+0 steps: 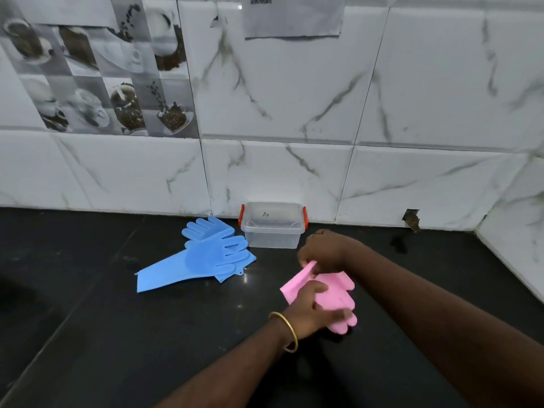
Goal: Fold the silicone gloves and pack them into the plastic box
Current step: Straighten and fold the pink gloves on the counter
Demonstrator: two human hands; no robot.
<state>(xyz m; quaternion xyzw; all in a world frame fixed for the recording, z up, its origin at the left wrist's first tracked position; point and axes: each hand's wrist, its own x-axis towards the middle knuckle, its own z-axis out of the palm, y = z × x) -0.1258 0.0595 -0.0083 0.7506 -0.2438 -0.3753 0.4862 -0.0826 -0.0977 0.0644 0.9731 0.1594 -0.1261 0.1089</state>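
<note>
A pink silicone glove (338, 293) lies on the black counter, its cuff lifted and bent over. My right hand (319, 250) pinches the cuff end from above. My left hand (309, 312), with a gold bangle at the wrist, grips the glove's middle, and pink fingers stick out to its right. Two blue silicone gloves (206, 257) lie flat, one across the other, left of the box. The clear plastic box (273, 235) with red side clips stands open against the wall, nothing seen inside it.
The black counter (117, 334) runs wide to the left and front. A white marble-tiled wall (294, 172) rises right behind the box. A side wall closes in at the far right, with a small hole (411, 219) in the tiles near the corner.
</note>
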